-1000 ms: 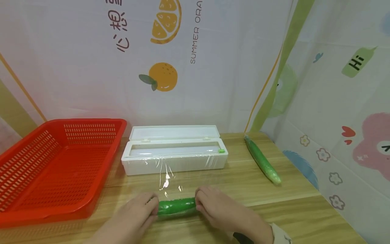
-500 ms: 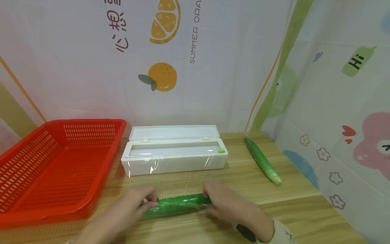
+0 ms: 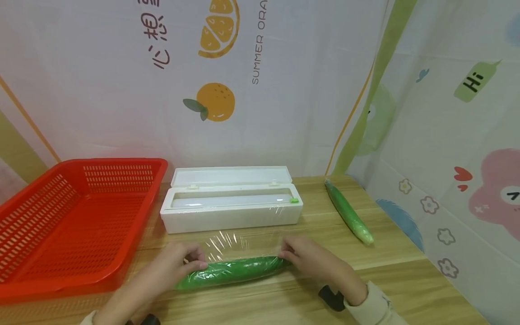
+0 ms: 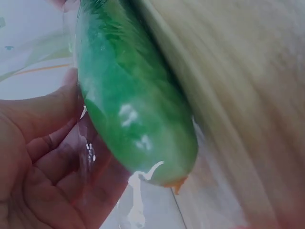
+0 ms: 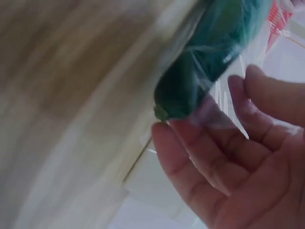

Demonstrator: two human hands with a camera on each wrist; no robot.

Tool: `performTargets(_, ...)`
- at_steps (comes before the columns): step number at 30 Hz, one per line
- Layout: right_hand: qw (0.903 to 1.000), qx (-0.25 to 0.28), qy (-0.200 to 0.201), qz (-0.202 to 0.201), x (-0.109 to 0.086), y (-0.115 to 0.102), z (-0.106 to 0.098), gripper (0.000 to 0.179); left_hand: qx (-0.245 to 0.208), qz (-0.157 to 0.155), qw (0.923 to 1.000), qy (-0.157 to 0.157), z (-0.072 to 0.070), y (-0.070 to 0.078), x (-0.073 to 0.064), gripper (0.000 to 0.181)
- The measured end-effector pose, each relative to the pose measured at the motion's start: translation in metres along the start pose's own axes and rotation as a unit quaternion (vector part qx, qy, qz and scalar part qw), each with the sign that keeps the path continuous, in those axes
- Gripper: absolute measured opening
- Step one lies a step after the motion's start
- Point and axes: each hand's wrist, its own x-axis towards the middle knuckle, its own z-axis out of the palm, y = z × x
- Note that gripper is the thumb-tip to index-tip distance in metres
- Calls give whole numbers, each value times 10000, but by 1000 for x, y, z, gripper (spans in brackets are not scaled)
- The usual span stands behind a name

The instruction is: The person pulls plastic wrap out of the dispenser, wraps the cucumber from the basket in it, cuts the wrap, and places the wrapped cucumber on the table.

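A green cucumber (image 3: 239,271) lies crosswise near the front of the wooden table, covered by clear cling film (image 3: 222,243) that stretches toward the white dispenser box. My left hand (image 3: 180,261) pinches the film along the cucumber's left part; in the left wrist view, its thumb is at the cucumber's side and its fingers are behind the film. At the other end, my right hand (image 3: 304,255) holds the film between thumb and forefinger. In the right wrist view, the remaining fingers extend under the cucumber's stem end (image 5: 176,95).
Behind the cucumber stands the white cling film box (image 3: 231,219), lid raised, with a green slider (image 3: 294,200) on its right. A red plastic basket (image 3: 140,225) is at the left. Another cucumber (image 3: 348,212), apparently wrapped, lies at the right. Printed cloth hangs behind.
The cucumber has rolled slightly and more of its length shows between the hands. Both hands have moved apart, from gripping over the cucumber to pinching the film at its far side.
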Motion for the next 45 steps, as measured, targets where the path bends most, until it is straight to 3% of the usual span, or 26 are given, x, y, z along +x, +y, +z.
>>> performTargets(5, 9984, -453, 328, -81, 5, 1, 7, 12, 349, 24, 9994, 85, 1, 0, 3, 13)
performTargets(16, 9876, -1408, 679, -122, 9, -4, 17, 12, 559, -98, 9984, 42, 4, 1, 6, 13)
performTargets(21, 9707, -2167, 1035, 126, 8, -9, 18, 29, 568, -123, 9983, 6, 3, 1, 6, 14)
performTargets(26, 9393, -2974, 1650, 449, 6, -8, 13, 42, 534, -146, 9985, -23, 3, 2, 6, 13)
performTargets(28, 9363, -2985, 1795, 444, 3, -10, 7, 35, 507, -141, 9986, -38, 3, 3, 6, 13)
performTargets(30, 9430, -2776, 1816, 259, -2, -14, 0, 23, 489, -144, 9987, -48, 3, 3, 6, 13)
performTargets(32, 9594, -2382, 1509, -119, -6, -19, -8, 12, 477, -133, 9988, -46, 3, 3, 6, 12)
performTargets(34, 9775, -1926, 779, -376, -10, -25, -14, 4, 472, -126, 9988, -28, 3, 3, 6, 12)
performTargets(36, 9861, -1558, -30, -573, -13, -31, -17, 5, 459, -144, 9988, -23, 3, 3, 5, 13)
performTargets(39, 9858, -1321, -835, -619, -16, -37, -17, 11, 458, -208, 9987, -39, 3, 3, 5, 13)
performTargets(45, 9810, -1600, -809, -741, -17, -42, -10, 9, 501, -337, 9981, -112, 3, 4, 6, 12)
